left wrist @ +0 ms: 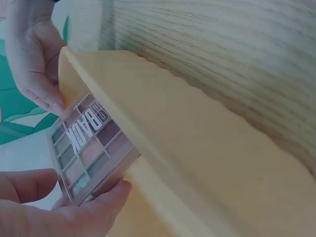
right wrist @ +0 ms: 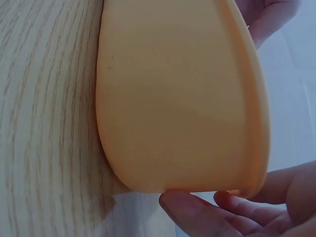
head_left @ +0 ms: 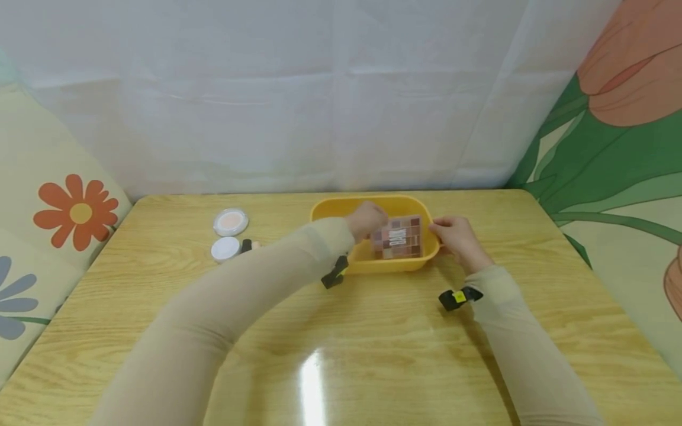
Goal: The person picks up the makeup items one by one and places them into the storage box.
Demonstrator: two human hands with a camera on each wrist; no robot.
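An eyeshadow palette (head_left: 398,238) with a clear lid and white lettering is held by its left edge in my left hand (head_left: 369,219). It tilts inside a yellow plastic basin (head_left: 378,266), over the right part. Seen from the left wrist, thumb and fingers pinch one end of the palette (left wrist: 91,148), close to the basin's rim. My right hand (head_left: 457,236) grips the basin's right end, its thumb and fingers at the rim. The right wrist view shows the basin's outer wall (right wrist: 173,98), with the palette hidden behind it.
Left of the basin, a round compact (head_left: 231,222) with a clear rim lies on the wooden table (head_left: 373,343). In front of it are a white round item (head_left: 225,249) and a small black-ended object (head_left: 246,245), partly covered by my left sleeve. A white cloth (head_left: 266,118) hangs behind.
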